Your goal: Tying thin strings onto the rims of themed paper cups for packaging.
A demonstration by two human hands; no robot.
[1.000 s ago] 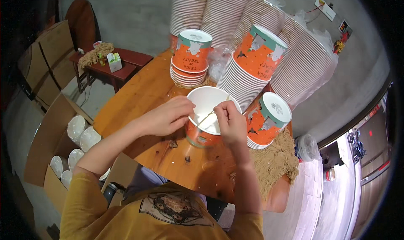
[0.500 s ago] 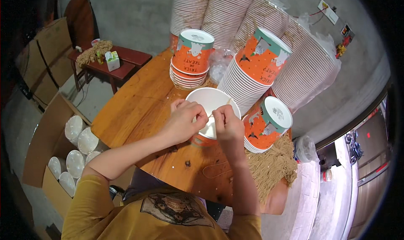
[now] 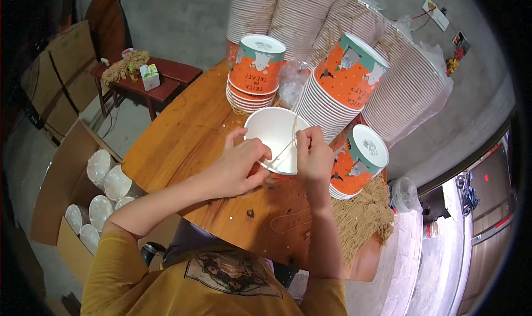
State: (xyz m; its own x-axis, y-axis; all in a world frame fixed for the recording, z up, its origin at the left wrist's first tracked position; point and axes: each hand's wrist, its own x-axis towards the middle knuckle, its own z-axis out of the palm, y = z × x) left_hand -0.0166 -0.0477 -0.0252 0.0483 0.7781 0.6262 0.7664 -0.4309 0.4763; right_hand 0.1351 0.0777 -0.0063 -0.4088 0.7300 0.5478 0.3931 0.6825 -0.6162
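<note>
In front of me a paper bucket (image 3: 270,128), white inside and orange outside, stands with its mouth up on the wooden table. A tan string (image 3: 287,146) slants across its mouth between my hands. My left hand (image 3: 235,165) is closed at the near left rim, its curled fingers on the string's lower end. Closed over the right rim, my right hand (image 3: 315,156) grips the string with fingers and thumb, a loose end sticking up beside it. Its fingertips are partly hidden. Beyond stand upside-down orange buckets: a short stack (image 3: 255,69), a taller leaning stack (image 3: 341,80) and another stack (image 3: 357,161).
A bundle of tan strings (image 3: 363,216) hangs over the right edge of the wooden table (image 3: 166,144). Tall bagged stacks of buckets (image 3: 404,88) line the wall. At left are an open carton (image 3: 61,205) of wrapped stacks and a red bench (image 3: 174,75).
My right hand has moved right, drawing more string into view across the bucket's mouth. My left hand has shifted slightly down at the near left rim.
</note>
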